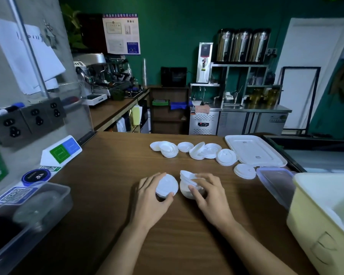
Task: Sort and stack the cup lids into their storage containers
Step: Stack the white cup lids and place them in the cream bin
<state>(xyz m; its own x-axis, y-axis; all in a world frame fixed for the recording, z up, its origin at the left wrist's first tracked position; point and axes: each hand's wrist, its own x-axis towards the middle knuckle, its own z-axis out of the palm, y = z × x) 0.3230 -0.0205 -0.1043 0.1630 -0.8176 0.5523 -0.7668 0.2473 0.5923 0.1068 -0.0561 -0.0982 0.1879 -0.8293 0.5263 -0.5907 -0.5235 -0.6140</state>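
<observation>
On the wooden counter (179,231), my left hand (150,197) grips a small stack of white cup lids (166,184), tilted on edge. Just to its right my right hand (209,193) holds a second, uneven stack of white lids (189,181), fingers curled over its top. Several more white lids lie in a loose row farther back (197,150), and one flat pile (244,171) sits at the right. A pale yellow storage bin (314,219) stands at the right edge. A clear container (34,207) stands at the left.
A large white container lid (254,150) lies flat at the back right. A clear lid with a blue rim (276,183) leans beside the yellow bin. A green-and-blue payment sign (62,150) and QR stickers sit at the left by the wall sockets.
</observation>
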